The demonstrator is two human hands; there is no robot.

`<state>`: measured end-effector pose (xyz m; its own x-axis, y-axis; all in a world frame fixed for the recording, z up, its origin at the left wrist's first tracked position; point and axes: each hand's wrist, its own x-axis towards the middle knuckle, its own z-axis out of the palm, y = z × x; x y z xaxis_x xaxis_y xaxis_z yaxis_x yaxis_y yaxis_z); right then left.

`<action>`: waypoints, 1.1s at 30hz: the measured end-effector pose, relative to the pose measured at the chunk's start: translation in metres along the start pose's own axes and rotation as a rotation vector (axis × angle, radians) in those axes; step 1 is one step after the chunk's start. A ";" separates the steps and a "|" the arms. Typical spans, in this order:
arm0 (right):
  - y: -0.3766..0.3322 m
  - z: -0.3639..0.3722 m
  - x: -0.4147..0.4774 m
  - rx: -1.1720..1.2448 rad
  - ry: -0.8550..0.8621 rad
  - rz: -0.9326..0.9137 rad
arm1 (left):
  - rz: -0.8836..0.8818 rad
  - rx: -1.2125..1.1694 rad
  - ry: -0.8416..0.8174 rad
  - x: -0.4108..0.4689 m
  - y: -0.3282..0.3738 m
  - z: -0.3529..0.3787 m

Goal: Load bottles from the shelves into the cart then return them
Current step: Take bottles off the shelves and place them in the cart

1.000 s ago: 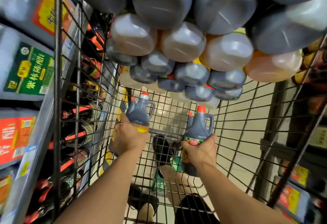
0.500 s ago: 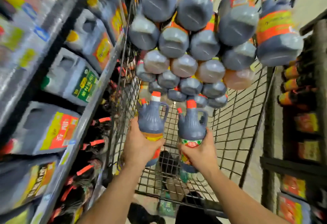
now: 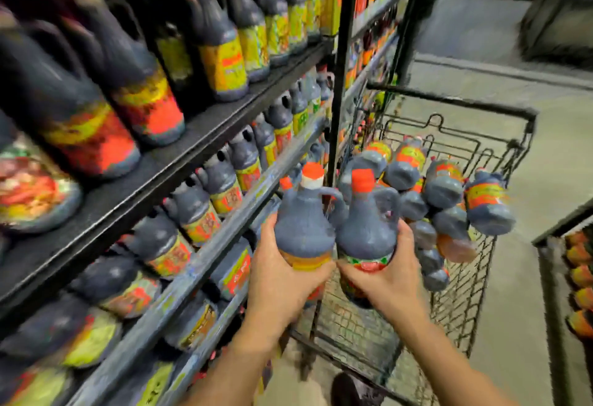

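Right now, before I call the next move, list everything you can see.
shelves: black boards, several tiers, left.
shelf bottles: many, dark with yellow and red labels, rows on the shelves.
cart: one, black wire, right of the shelves.
cart bottles: blurred pile, dark, orange labels, in the cart.
yellow-label bottle: one, dark, orange cap, upright before the cart.
red-label bottle: one, dark, orange cap, just right of it.
side rack bottles: several, orange, right edge.
left hand: grips the yellow-label bottle.
right hand: grips the red-label bottle.
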<state>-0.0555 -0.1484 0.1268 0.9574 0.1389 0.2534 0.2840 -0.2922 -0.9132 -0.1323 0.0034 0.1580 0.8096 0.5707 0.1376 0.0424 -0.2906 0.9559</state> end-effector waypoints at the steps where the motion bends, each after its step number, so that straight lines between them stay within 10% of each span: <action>1: -0.015 0.003 0.000 0.019 -0.008 -0.031 | 0.021 -0.014 0.032 -0.003 0.012 -0.015; 33: -0.265 0.187 -0.168 0.544 -0.817 -0.459 | 0.069 0.161 1.063 -0.212 0.062 -0.350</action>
<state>-0.3019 0.0826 0.2669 0.3838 0.7752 0.5017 0.3520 0.3794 -0.8556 -0.5068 0.1334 0.2789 -0.1076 0.9015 0.4191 0.1555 -0.4011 0.9027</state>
